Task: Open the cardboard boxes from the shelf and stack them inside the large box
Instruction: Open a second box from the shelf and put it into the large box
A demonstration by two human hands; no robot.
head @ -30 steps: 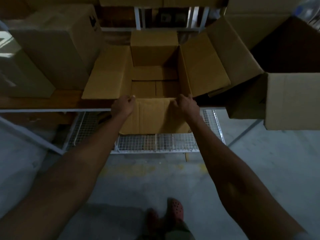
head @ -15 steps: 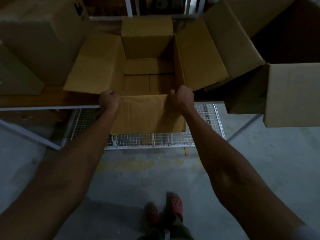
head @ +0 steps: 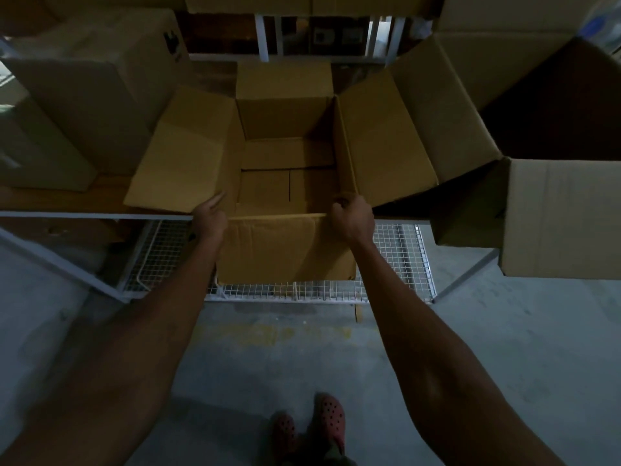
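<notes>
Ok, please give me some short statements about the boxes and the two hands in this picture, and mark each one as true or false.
1. The open box in the middle has its flaps folded out. True.
2. Something lies inside it. False: it is empty; only its bottom shows.
3. The right hand curls on its near right corner. True.
4. The left hand is a closed fist. False: its fingers lie straight against the left flap.
5. The large box is left of the open box. False: it is on the right; closed boxes stand on the left.
</notes>
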